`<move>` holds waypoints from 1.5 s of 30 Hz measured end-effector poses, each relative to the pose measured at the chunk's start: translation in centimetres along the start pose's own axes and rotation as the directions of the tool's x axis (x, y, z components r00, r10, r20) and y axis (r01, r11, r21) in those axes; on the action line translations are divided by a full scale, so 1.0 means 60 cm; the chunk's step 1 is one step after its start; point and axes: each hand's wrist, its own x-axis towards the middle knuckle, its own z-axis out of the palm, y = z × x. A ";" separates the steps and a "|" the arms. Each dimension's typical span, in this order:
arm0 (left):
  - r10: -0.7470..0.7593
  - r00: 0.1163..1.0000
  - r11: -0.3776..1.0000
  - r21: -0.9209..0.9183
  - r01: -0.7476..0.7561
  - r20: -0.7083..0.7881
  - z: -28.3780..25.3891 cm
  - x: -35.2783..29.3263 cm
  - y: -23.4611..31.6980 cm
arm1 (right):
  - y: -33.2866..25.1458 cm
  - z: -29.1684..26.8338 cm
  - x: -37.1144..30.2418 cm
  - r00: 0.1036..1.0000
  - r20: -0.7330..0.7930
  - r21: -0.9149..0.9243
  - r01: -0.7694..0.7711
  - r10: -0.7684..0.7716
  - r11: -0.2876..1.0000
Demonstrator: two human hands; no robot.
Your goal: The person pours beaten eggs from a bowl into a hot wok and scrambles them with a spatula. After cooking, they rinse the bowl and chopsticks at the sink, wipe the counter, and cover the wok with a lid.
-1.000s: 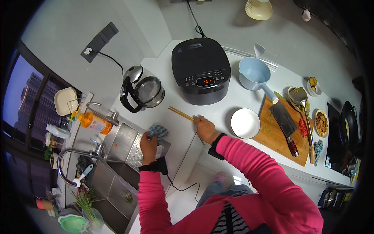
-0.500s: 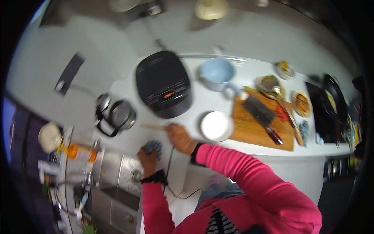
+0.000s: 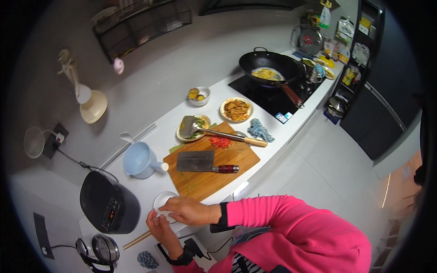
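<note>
White bowl point(image 3: 164, 198): left of wooden cutting board point(image 3: 207, 182). My right hand point(image 3: 190, 210), left hand point(image 3: 164, 233): together over it, fingers bent; grip hidden, I cannot tell. Hazard: a wrist knock could tip it.

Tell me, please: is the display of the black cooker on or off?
On: orange-red light glows in the display on the black cooker's front panel.

light: soft indoor | bench point(image 3: 166, 141) bright, wall point(image 3: 150, 82) dimmer | floor point(image 3: 314, 177): pale sheen | edges: fisheye-bent, black rim | mostly sharp
</note>
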 end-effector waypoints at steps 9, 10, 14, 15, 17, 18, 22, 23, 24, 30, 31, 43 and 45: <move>0.012 0.903 0.963 -0.248 0.106 0.430 0.243 -0.054 0.006 | 0.015 -0.290 -0.164 0.928 -0.263 -0.087 -0.296 0.265 0.951; -0.017 0.896 0.972 -0.202 0.119 0.445 0.271 -0.063 0.005 | 0.018 -0.319 -0.183 0.903 -0.291 -0.074 -0.352 0.317 0.933; -0.008 0.848 0.978 -0.174 0.118 0.530 0.397 -0.125 0.008 | 0.027 -0.435 -0.249 0.867 -0.337 -0.096 -0.418 0.366 0.903; -0.025 0.836 0.972 -0.182 0.148 0.548 0.430 -0.142 0.011 | 0.029 -0.464 -0.263 0.862 -0.359 -0.075 -0.409 0.358 0.910; -0.066 0.813 0.960 -0.186 0.210 0.578 0.492 -0.177 0.018 | 0.031 -0.515 -0.290 0.840 -0.390 -0.016 -0.415 0.377 0.910; -0.073 0.785 0.959 -0.173 0.225 0.615 0.523 -0.195 0.022 | 0.031 -0.543 -0.305 0.840 -0.397 -0.039 -0.418 0.369 0.908; -0.094 0.666 0.957 -0.119 0.266 0.740 0.647 -0.271 0.042 | 0.025 -0.655 -0.373 0.806 -0.472 -0.064 -0.437 0.358 0.897; -0.105 0.640 0.953 -0.107 0.283 0.761 0.680 -0.289 0.049 | 0.022 -0.682 -0.390 0.785 -0.506 -0.082 -0.457 0.358 0.886; -0.108 0.610 0.950 -0.099 0.295 0.785 0.710 -0.305 0.056 | 0.020 -0.709 -0.408 0.758 -0.535 -0.048 -0.468 0.373 0.882; -0.065 0.434 0.954 -0.072 0.291 0.898 0.896 -0.362 0.072 | 0.033 -0.845 -0.496 0.615 -0.680 0.084 -0.476 0.400 0.875; -0.065 0.413 0.948 -0.074 0.310 0.908 0.927 -0.371 0.068 | 0.042 -0.866 -0.507 0.591 -0.701 0.073 -0.497 0.399 0.865; -0.026 0.069 0.936 0.000 0.351 0.997 1.379 -0.485 0.052 | 0.117 -1.182 -0.676 0.291 -0.902 0.051 -0.664 0.320 0.746; 0.014 0.022 0.937 -0.021 0.347 1.000 1.442 -0.523 0.059 | 0.113 -1.229 -0.722 0.132 -0.930 0.167 -0.678 0.342 0.716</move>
